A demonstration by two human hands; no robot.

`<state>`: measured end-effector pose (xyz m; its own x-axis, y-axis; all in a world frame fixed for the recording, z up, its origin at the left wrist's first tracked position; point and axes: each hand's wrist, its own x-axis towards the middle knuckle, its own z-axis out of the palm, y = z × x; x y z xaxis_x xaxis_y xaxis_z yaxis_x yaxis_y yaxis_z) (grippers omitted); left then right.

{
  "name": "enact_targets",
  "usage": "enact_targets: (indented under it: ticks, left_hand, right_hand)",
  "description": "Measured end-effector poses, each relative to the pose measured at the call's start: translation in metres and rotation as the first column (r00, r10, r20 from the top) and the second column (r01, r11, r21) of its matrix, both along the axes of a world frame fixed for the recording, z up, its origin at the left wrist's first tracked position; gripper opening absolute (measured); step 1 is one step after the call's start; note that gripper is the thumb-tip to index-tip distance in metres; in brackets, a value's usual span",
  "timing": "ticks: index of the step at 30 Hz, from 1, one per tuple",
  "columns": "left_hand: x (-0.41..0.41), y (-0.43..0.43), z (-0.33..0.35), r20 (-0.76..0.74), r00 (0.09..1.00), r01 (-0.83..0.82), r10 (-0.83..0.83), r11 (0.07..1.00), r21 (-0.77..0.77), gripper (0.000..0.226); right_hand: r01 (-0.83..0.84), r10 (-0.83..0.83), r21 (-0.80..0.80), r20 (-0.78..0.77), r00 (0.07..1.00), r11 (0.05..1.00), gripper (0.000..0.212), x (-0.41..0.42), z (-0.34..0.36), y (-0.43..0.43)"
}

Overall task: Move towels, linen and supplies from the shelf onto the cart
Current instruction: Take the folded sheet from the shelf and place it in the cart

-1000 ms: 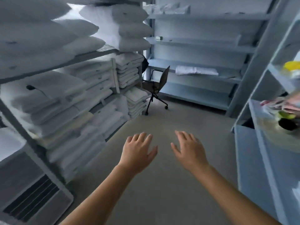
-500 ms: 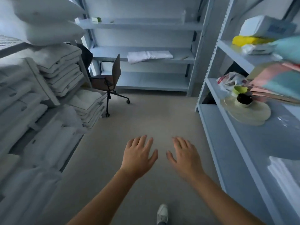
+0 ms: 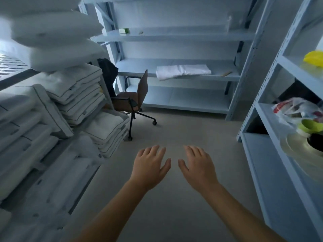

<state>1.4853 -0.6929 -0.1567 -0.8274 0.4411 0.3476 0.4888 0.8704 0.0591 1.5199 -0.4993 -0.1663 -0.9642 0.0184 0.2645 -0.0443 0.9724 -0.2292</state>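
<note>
My left hand [image 3: 150, 165] and my right hand [image 3: 198, 165] hover side by side over the floor, palms down, fingers straight, holding nothing. Stacks of folded white linen [image 3: 76, 92] and pillows [image 3: 57, 37] fill the metal shelf on the left, well left of my left hand. A single folded white sheet [image 3: 182, 70] lies on the far back shelf. Supplies sit on the right shelf [image 3: 265, 116]: a plastic bag [image 3: 297, 109], a green cup [image 3: 310, 125] and a yellow item [image 3: 313, 57]. No cart is in view.
A brown swivel chair [image 3: 134, 100] on castors stands at the back left, beside the linen stacks. The back shelving unit [image 3: 174, 34] holds a small green box [image 3: 124, 30]. Beige floor [image 3: 174, 133] runs between the left and right shelves.
The view swung right from the left linen shelves toward the right shelf, then slightly back left. Both hands stayed open and side by side in front of me.
</note>
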Motion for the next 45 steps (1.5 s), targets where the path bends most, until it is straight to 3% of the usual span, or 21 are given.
enact_targets:
  ticks: [10,15,22,28,36,45]
  left_hand:
    - [-0.246,0.008,0.001,-0.002,0.999,0.054,-0.054,0.998,0.015,0.052]
    - [-0.352,0.04,0.014,0.033,0.989,0.145,-0.143,0.987,-0.07,0.059]
    - [-0.487,0.098,-0.001,0.04,0.979,0.2,-0.198,0.978,-0.058,0.058]
    - [-0.605,0.156,0.004,0.021,0.984,0.176,-0.175,0.983,-0.052,0.055]
    - [-0.756,0.187,0.04,-0.058,0.996,0.061,-0.061,0.998,-0.012,0.052]
    - [-0.946,0.239,0.004,0.002,0.996,0.092,-0.092,0.995,0.045,0.054]
  right_hand:
    - [0.035,-0.037,0.051,0.024,0.999,0.998,0.063,-0.224,0.004,0.01]
    - [0.132,-0.134,0.053,0.035,0.99,0.99,0.064,-0.312,0.017,0.034]
    - [0.226,-0.234,0.082,0.104,0.967,0.971,0.072,-0.434,0.002,0.091]
    - [0.225,-0.226,0.027,0.099,0.969,0.974,0.07,-0.559,0.001,0.145]
    - [0.09,-0.089,-0.017,0.045,0.995,0.996,0.073,-0.739,0.031,0.187]
    - [0.117,-0.117,-0.007,0.045,0.992,0.993,0.072,-0.915,0.011,0.235]
